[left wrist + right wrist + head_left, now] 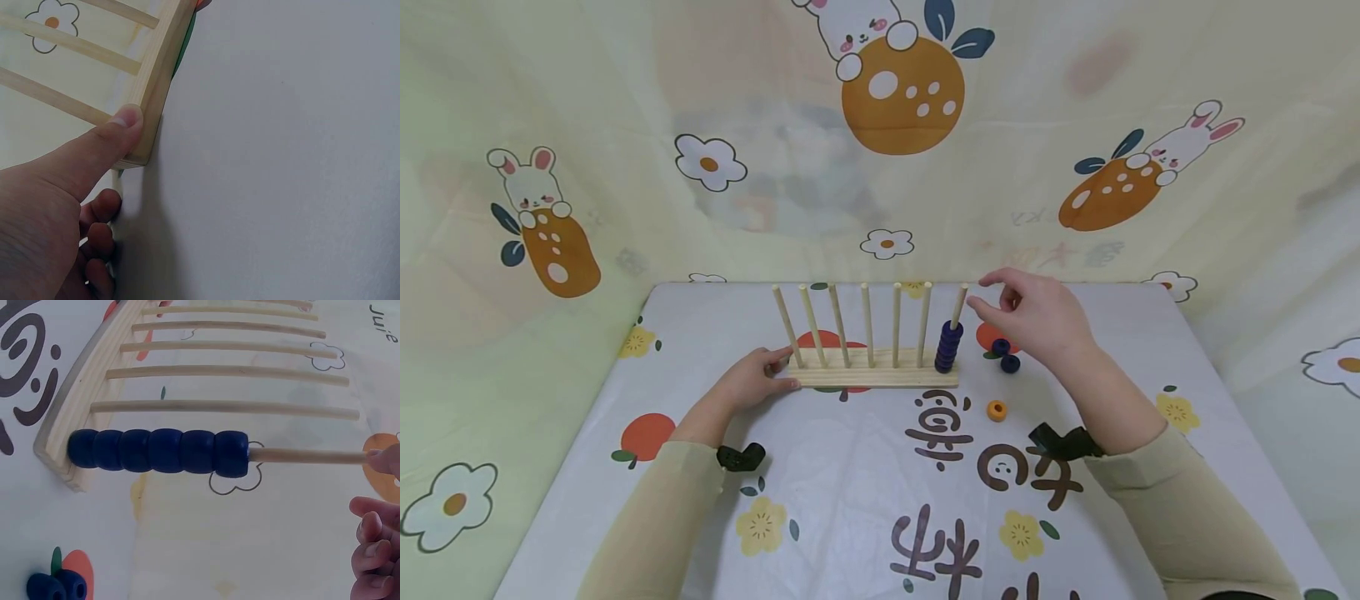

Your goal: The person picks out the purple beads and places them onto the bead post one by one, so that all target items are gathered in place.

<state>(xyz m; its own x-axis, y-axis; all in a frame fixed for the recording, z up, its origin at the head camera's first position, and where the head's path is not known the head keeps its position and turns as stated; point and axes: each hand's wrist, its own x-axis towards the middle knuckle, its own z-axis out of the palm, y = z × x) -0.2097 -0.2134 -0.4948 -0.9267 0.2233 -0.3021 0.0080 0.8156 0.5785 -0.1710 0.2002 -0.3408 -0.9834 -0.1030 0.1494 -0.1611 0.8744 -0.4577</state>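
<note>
A wooden peg rack (pixel 880 379) with several upright pegs stands on the table. Its rightmost peg (pixel 312 456) carries a stack of several dark blue beads (pixel 165 450); the other pegs are bare. My left hand (pixel 758 375) grips the left end of the base, its thumb (pixel 128 119) pressed on the near edge. Beside the top of the beaded peg is my right hand (pixel 1037 315), thumb and index finger apart, nothing held. In the right wrist view the thumb overlaps the peg's tip; whether they touch I cannot tell.
Two loose dark blue beads (pixel 1011 363) lie right of the rack. Nearer me is an orange bead (pixel 997 410). A printed white cloth (pixel 842 467) covers the table, and a patterned curtain (pixel 775 233) hangs behind it. Black straps (pixel 1063 442) sit at both wrists.
</note>
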